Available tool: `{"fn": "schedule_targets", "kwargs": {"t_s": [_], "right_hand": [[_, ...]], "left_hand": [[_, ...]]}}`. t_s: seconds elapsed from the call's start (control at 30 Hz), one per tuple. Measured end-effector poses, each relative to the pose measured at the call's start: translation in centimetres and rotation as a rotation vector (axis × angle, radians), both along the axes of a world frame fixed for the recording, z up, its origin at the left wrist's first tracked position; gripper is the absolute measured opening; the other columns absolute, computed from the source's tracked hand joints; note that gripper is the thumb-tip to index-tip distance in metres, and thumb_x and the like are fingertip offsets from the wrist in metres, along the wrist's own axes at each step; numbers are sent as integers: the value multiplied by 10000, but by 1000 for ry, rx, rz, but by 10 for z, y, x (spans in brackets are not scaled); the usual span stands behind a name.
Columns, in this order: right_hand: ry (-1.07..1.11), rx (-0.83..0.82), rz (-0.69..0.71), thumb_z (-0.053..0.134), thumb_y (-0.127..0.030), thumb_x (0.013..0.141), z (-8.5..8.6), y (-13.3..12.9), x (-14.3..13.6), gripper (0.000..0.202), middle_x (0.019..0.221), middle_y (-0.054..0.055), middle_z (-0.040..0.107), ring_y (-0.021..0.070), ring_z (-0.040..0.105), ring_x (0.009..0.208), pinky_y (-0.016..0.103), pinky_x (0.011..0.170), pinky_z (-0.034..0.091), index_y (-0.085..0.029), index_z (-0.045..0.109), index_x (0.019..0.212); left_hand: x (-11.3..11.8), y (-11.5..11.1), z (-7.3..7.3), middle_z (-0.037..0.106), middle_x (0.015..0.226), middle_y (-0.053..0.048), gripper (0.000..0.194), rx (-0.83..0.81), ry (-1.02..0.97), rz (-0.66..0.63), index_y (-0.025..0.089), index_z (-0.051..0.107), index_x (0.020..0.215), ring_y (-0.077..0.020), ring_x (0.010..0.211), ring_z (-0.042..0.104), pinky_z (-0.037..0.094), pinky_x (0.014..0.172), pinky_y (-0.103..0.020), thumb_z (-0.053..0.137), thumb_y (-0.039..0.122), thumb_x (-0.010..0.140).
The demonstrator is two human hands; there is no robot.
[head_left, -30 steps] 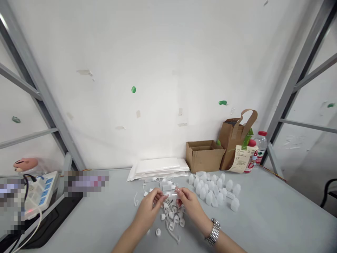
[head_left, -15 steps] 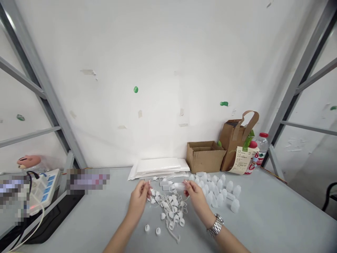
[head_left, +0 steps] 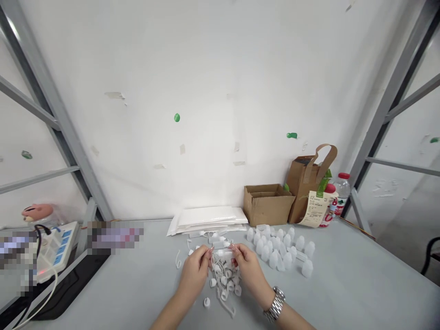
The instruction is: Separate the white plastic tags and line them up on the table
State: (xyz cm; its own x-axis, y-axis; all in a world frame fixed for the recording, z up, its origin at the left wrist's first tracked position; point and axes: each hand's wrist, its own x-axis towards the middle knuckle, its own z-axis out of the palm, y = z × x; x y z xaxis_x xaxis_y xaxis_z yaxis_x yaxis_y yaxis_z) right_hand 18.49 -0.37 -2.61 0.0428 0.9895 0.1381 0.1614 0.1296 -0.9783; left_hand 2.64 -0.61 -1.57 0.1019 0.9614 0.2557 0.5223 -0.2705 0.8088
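Note:
Above a heap of small white caps with cord-like wicks (head_left: 224, 279), my two hands meet at a translucent plastic tube (head_left: 222, 252). The fingers of my right hand (head_left: 248, 266) are closed in a pinch at the tube's right end. My left hand (head_left: 196, 268) pinches at its left end; whether a small part is also between those fingertips is hidden. More clear tubes (head_left: 217, 239) lie just behind my fingers. One loose white cap (head_left: 206, 302) stands on the table near my left wrist.
Several frosted plastic bulb-shaped pieces (head_left: 274, 260) stand to the right. White flat packages (head_left: 206, 217), an open cardboard box (head_left: 269, 206), a brown paper bag (head_left: 299, 190) and a red-capped bottle (head_left: 342, 188) line the wall. A power strip (head_left: 58, 252) is at left.
Both hands have come closer together and slightly nearer me, my left hand moving right. The tube in my right hand now reaches my left fingertips.

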Motion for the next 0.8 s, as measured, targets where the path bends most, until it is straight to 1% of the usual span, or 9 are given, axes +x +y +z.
{"fn": "schedule_targets", "kwargs": {"t_s": [0.13, 0.3, 0.4, 0.57, 0.67, 0.73, 0.8], "right_hand": [[17, -6, -12, 395, -606, 773, -1, -2, -3, 425, 531, -39, 429, 128, 410, 497, 244, 477, 356, -209, 448, 630], [12, -3, -37, 385, -619, 773, -3, -3, -5, 439, 521, -35, 445, 131, 420, 488, 245, 468, 355, -208, 460, 637], [-10, 2, -43, 373, -612, 779, -3, -2, -4, 436, 529, -34, 447, 132, 425, 493, 248, 476, 356, -207, 463, 645], [-44, 25, -108, 367, -602, 781, 0, -2, -1, 424, 549, -21, 470, 144, 447, 517, 258, 496, 372, -212, 465, 647], [-69, 4, -38, 375, -568, 796, 3, -4, -3, 391, 544, -27, 470, 144, 457, 518, 256, 506, 368, -213, 464, 660], [-87, -10, 6, 373, -555, 807, 5, -6, -4, 383, 527, -37, 454, 139, 450, 508, 251, 504, 356, -215, 448, 648], [-97, -14, 28, 381, -560, 806, 6, -8, -3, 397, 503, -47, 426, 131, 431, 492, 244, 495, 345, -219, 407, 605]], "left_hand": [[4, -2, 0, 496, 542, 27, 330, 10, -45, 52, 217, 417, 608, -140, 512, 482, 365, 540, -235, 308, 411, 852], [7, -5, 0, 494, 519, 28, 331, 30, -9, 118, 218, 425, 599, -144, 500, 484, 357, 523, -233, 321, 414, 844], [6, -5, 0, 491, 510, 29, 337, 37, -9, 135, 218, 427, 590, -144, 496, 485, 355, 515, -232, 335, 424, 840], [-2, 1, -1, 537, 560, 25, 355, 13, -142, 181, 215, 452, 612, -136, 494, 496, 389, 519, -234, 335, 464, 837], [-8, 6, -2, 544, 547, 25, 391, -43, -102, 160, 212, 466, 599, -146, 498, 508, 408, 546, -257, 326, 490, 835], [-10, 7, -1, 574, 615, 8, 383, 1, -68, 186, 209, 505, 650, -167, 585, 544, 426, 603, -282, 319, 483, 841], [-11, 6, 2, 611, 771, -27, 340, 94, -56, 205, 207, 552, 779, -194, 751, 564, 436, 692, -312, 333, 458, 847]]}}
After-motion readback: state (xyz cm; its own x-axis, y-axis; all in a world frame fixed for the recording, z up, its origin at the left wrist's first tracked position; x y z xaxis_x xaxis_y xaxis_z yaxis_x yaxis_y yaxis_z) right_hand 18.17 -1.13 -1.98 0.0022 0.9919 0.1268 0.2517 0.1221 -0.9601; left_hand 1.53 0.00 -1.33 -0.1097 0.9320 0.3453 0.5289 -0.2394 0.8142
